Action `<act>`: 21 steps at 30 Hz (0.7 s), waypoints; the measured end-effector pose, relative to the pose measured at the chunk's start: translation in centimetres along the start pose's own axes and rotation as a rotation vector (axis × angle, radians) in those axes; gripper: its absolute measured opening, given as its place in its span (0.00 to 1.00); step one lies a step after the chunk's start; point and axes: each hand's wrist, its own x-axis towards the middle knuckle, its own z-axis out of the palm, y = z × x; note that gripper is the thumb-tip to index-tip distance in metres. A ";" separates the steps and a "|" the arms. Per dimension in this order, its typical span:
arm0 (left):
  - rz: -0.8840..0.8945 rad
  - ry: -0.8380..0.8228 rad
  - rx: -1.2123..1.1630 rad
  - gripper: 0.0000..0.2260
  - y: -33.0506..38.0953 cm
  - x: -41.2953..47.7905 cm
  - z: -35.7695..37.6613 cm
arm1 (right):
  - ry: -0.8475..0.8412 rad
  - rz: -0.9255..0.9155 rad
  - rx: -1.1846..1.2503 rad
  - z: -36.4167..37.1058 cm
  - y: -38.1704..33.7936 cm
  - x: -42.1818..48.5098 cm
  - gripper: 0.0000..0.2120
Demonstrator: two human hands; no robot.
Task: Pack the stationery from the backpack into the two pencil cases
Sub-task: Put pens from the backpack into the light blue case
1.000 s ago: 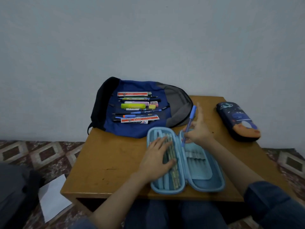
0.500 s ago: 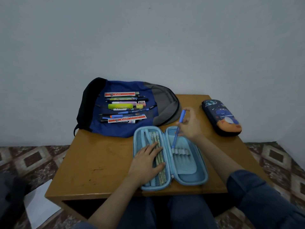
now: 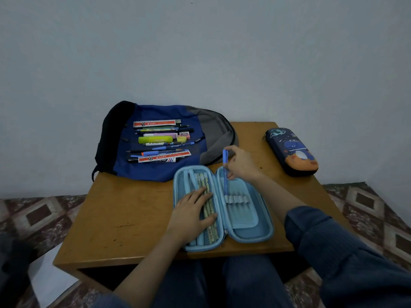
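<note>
Blue pen [image 3: 225, 174] lowered to loops [image 3: 236, 199], right hand [image 3: 241, 166] pinching; ruler [image 3: 155, 124] reads "g'soft".

Plain pale wall [image 3: 200, 52] is filling the far side, dimly and evenly lit. A brown wooden table [image 3: 124, 218] is standing against it in front of me. Patterned floor [image 3: 367, 207], brown and cream diamonds, is showing left and right. A white sheet [image 3: 51, 283] is lying near left.
</note>
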 end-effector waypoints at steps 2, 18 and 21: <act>-0.001 0.004 0.007 0.38 -0.1 0.0 0.0 | -0.005 0.020 -0.013 0.2 0.0 0.4 0.23; 0.005 0.011 -0.005 0.28 0.1 0.0 -0.1 | -0.186 0.136 -0.083 1.0 1.6 -0.5 0.16; 0.005 0.017 -0.007 0.27 0.0 0.0 -0.2 | -0.164 0.153 -0.035 1.5 2.3 -0.9 0.12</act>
